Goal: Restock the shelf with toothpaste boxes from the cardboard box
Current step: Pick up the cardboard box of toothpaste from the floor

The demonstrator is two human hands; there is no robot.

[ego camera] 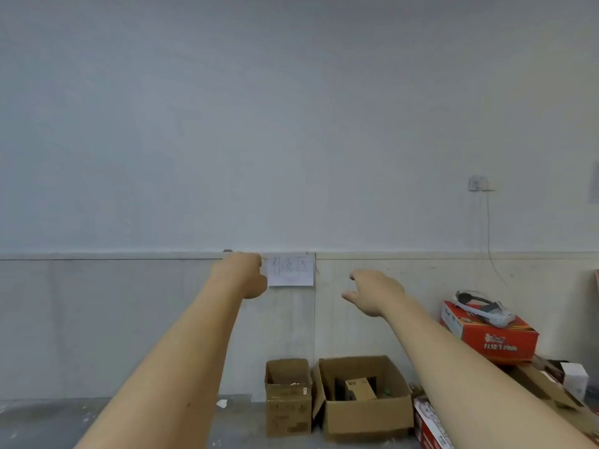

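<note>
"补货区" on wall paper

My only view is the head camera, facing a pale wall squarely from standing height, well back from it. Its wide lens takes in the floor at the bottom edge, and both forearms reach forward from the lower corners. The far right edge looks blurred, perhaps lens distortion
</note>
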